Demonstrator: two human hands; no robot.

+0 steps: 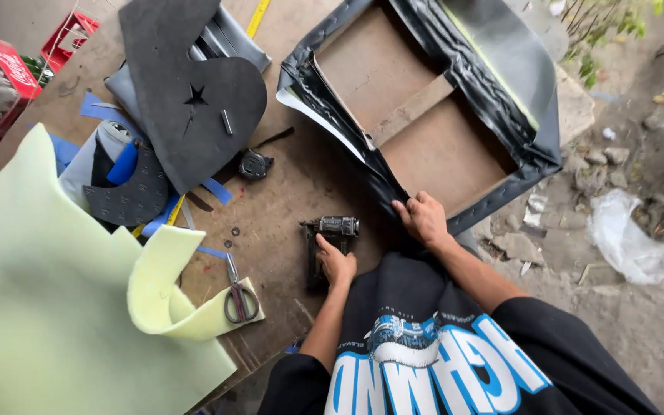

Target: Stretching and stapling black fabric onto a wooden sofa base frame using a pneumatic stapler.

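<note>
Two hands are at work on one brown table (286,192). The left hand (336,261) is curled around one black staple gun (324,246) lying near the table's front edge. The right hand (424,219) pinches the black cover (470,84) at the near corner of one wooden seat board (424,131), which lies upside down. One pair of scissors (238,296) rests on the pale green foam (55,307). One dark foam shape (194,92) and one small tape measure (255,164) lie farther back.

A single camera sits on the person's head and looks steeply down past the dark printed shirt (432,353) onto the brown wooden worktable (286,192). It hangs close above the bench, catching stony ground (632,307) at right.
</note>
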